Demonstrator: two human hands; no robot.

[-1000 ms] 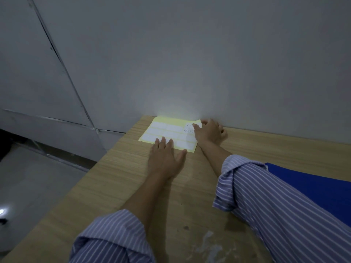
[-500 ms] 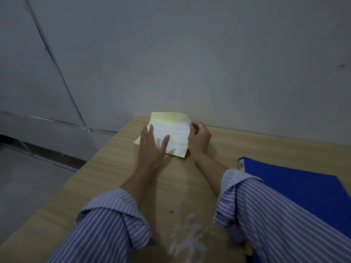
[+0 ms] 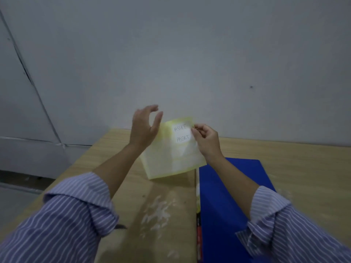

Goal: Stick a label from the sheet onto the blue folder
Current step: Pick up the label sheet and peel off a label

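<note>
Lifted off the light wooden table point(image 3: 106, 149) since half a second ago, the pale yellow label sheet point(image 3: 171, 158) now hangs upright in mid-air at the centre of the frame, where earlier its lower part lay against the tabletop. Only the head view is given.

At centre right, the right hand point(image 3: 206, 140) pinches the sheet's upper right edge between thumb and bent fingertips point(image 3: 195, 130), closed on the paper just beside two white rectangular labels point(image 3: 182, 134), each handwritten "ASSET", one above the other. Whether the fingers grip the backing alone or also a label corner cannot be told. The sheet sags below this hold, its lower edge free above the table and its lower right corner overlapping the far left corner of the folder in the picture.

Left of centre, the left hand point(image 3: 145, 128) has come up off the sheet, where before it pressed flat on it. It is now raised with fingers curled and parted from the thumb, holding nothing; the thumb stands in front of the sheet's left edge, and contact there cannot be judged.

Flat on the table, the plain blue rectangular folder point(image 3: 226, 205) fills the lower right of the frame, under the right forearm. Striped blue-and-white shirt sleeves point(image 3: 76, 215), rolled at the cuff, cross both lower corners. White smears point(image 3: 157, 209) mark the wood at lower centre.
</note>
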